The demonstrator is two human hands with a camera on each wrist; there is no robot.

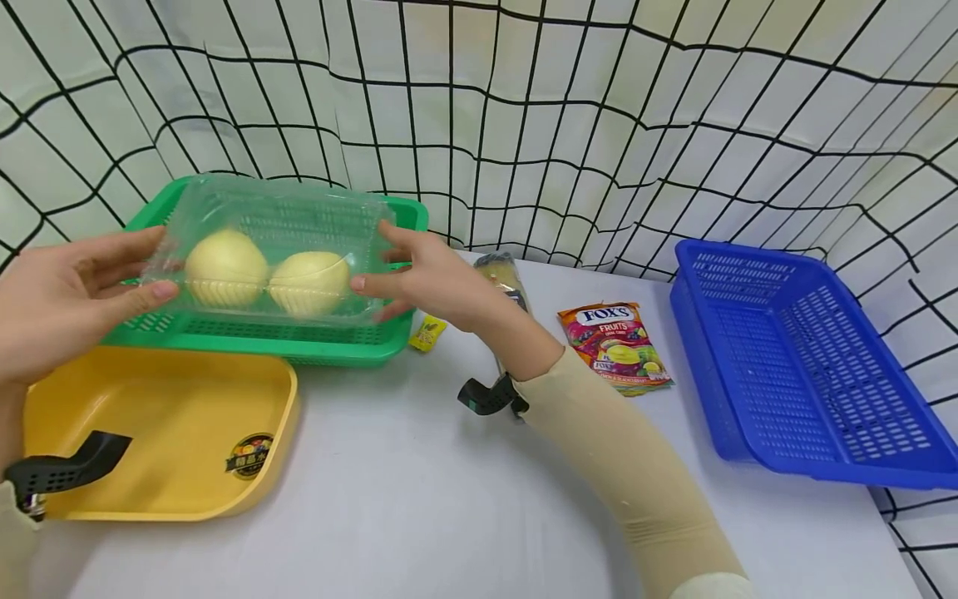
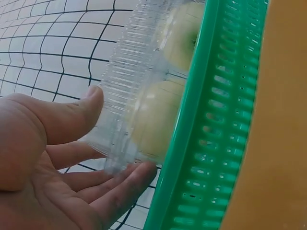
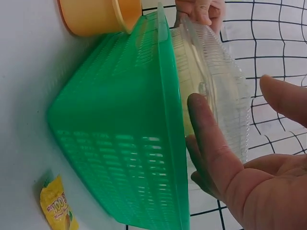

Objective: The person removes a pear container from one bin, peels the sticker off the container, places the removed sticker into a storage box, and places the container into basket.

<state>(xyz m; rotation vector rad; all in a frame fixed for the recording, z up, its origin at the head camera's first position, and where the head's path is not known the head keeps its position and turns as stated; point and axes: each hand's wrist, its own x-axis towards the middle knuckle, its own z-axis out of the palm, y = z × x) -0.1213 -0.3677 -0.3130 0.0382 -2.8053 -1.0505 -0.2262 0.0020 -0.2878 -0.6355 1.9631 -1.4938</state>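
A clear plastic clamshell box (image 1: 299, 212) with two pale yellow-green round fruits (image 1: 227, 268) inside is held between both hands, tilted over the green basket (image 1: 254, 343). My left hand (image 1: 82, 291) grips its left end, thumb at the front and fingers lower down. At the other end my right hand (image 1: 441, 279) holds the box, thumb on the front edge and fingers spread around the side. One fruit (image 2: 184, 38) shows a dark stem dimple in the left wrist view. From the right wrist, the box (image 3: 216, 76) appears just above the basket's rim.
A yellow tray (image 1: 172, 416) stands in front of the green basket. Right of it lie a small yellow candy packet (image 1: 428, 333), a clear-topped packet (image 1: 500, 270) partly behind my right arm, and a red Fox's candy bag (image 1: 615, 345). A blue basket (image 1: 756, 366) stands far right; black wire mesh (image 1: 524, 100) borders the back.
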